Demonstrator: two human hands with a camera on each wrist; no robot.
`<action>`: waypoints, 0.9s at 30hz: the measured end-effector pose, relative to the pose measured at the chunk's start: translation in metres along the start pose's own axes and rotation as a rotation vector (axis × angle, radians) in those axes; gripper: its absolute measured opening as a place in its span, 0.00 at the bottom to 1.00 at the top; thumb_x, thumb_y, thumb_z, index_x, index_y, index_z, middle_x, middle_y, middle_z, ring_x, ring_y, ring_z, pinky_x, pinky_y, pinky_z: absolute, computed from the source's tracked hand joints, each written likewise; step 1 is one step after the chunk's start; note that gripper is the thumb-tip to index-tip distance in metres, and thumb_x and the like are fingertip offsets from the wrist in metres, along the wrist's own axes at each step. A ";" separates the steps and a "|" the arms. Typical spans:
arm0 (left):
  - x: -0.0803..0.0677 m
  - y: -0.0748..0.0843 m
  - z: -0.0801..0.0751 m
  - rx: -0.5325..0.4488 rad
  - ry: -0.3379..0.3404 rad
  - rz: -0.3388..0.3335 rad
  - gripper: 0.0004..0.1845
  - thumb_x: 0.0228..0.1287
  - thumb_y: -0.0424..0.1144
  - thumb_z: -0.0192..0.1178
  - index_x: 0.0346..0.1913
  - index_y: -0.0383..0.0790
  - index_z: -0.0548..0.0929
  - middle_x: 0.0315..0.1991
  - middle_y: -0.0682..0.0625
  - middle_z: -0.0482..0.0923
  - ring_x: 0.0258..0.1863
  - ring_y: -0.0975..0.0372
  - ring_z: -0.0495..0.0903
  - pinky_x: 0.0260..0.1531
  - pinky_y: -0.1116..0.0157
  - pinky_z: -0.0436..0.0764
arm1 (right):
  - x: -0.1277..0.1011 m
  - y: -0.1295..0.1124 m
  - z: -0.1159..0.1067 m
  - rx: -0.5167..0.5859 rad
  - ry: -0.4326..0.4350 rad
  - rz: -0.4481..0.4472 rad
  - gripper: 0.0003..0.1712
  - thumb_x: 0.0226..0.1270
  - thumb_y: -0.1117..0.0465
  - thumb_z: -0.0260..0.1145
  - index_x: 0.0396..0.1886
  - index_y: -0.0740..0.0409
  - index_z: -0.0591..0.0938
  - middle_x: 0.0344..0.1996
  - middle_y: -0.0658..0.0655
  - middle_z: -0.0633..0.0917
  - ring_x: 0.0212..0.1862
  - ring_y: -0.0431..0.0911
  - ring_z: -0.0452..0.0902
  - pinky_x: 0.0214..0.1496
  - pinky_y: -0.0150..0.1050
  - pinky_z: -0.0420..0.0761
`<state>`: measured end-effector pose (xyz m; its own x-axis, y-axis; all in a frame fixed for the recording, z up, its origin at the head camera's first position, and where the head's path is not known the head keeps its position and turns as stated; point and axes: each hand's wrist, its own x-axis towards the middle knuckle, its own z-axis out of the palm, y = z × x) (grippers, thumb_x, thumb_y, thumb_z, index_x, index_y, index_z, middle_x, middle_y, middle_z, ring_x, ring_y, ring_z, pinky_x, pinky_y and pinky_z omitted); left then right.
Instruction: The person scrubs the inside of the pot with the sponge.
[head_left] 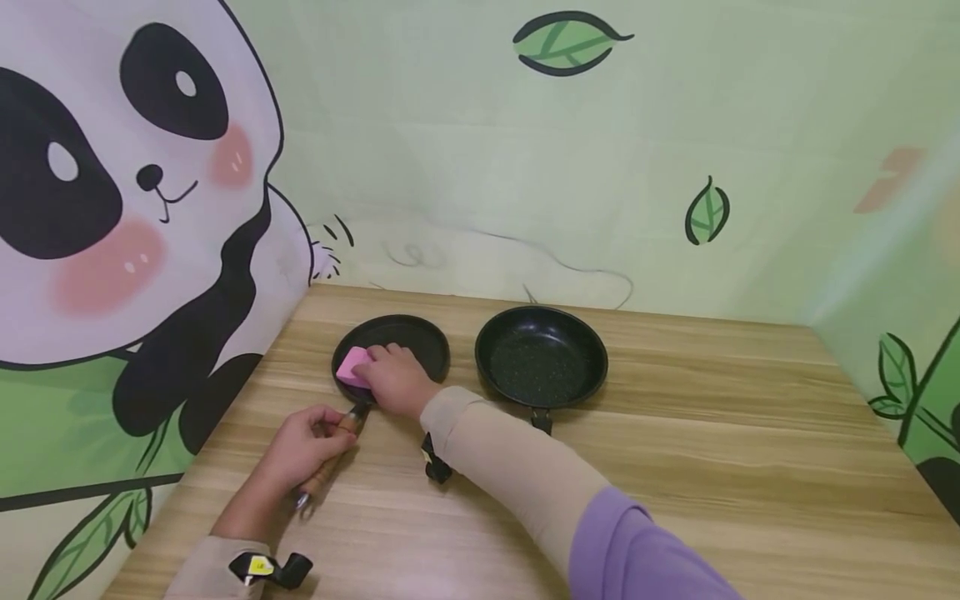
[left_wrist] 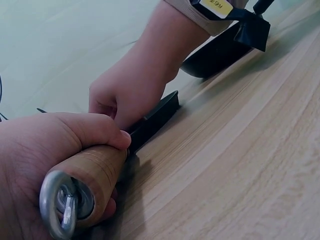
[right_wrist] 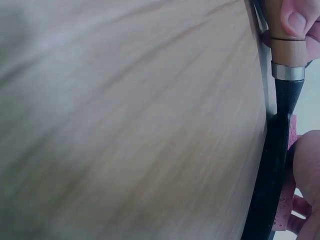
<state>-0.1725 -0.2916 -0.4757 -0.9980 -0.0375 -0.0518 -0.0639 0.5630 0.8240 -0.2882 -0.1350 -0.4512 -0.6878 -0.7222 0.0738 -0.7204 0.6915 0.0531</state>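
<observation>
The small black round frying pan point(head_left: 393, 346) with a wooden handle point(head_left: 330, 467) sits on the pale wood-grain table point(head_left: 675, 467) near the panda-printed wall, and the left hand point(head_left: 303, 446) is clenched round that handle, seemingly to keep the pan from sliding. Inside it the right hand point(head_left: 393, 379) presses a pink rectangular sponge point(head_left: 351, 367), fingers curled over its top, though how tightly is hard to tell. Just beside it, apart, lies a larger black speckled frying pan point(head_left: 542, 357), untouched.

Soft even light, blurred wrist views
</observation>
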 end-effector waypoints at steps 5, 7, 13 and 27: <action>0.000 -0.003 0.002 -0.001 -0.003 0.016 0.18 0.60 0.39 0.73 0.47 0.31 0.81 0.36 0.45 0.80 0.34 0.57 0.76 0.33 0.65 0.76 | 0.005 -0.001 0.003 0.014 -0.020 0.026 0.20 0.81 0.54 0.54 0.67 0.37 0.79 0.64 0.51 0.77 0.62 0.48 0.70 0.66 0.44 0.70; 0.000 -0.003 0.002 0.001 -0.002 0.024 0.18 0.59 0.39 0.73 0.46 0.31 0.81 0.35 0.45 0.80 0.34 0.57 0.76 0.33 0.65 0.76 | 0.007 -0.001 0.003 0.015 -0.024 0.034 0.20 0.81 0.54 0.54 0.67 0.36 0.78 0.64 0.51 0.77 0.62 0.48 0.70 0.67 0.45 0.69; 0.000 -0.002 0.000 0.008 0.005 0.024 0.17 0.60 0.38 0.72 0.47 0.31 0.81 0.36 0.44 0.80 0.34 0.57 0.76 0.33 0.65 0.77 | 0.014 -0.001 0.004 -0.001 -0.004 0.039 0.20 0.80 0.54 0.55 0.67 0.37 0.79 0.64 0.53 0.77 0.61 0.49 0.70 0.66 0.45 0.70; -0.002 0.000 -0.003 0.023 -0.002 0.047 0.15 0.58 0.36 0.72 0.44 0.31 0.81 0.33 0.46 0.78 0.31 0.57 0.75 0.30 0.65 0.75 | 0.023 -0.001 -0.001 -0.044 -0.010 0.069 0.19 0.81 0.54 0.55 0.65 0.37 0.80 0.62 0.53 0.79 0.60 0.50 0.73 0.64 0.46 0.73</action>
<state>-0.1701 -0.2943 -0.4741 -0.9999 -0.0093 -0.0145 -0.0172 0.5830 0.8123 -0.3034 -0.1521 -0.4481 -0.7366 -0.6729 0.0687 -0.6669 0.7394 0.0917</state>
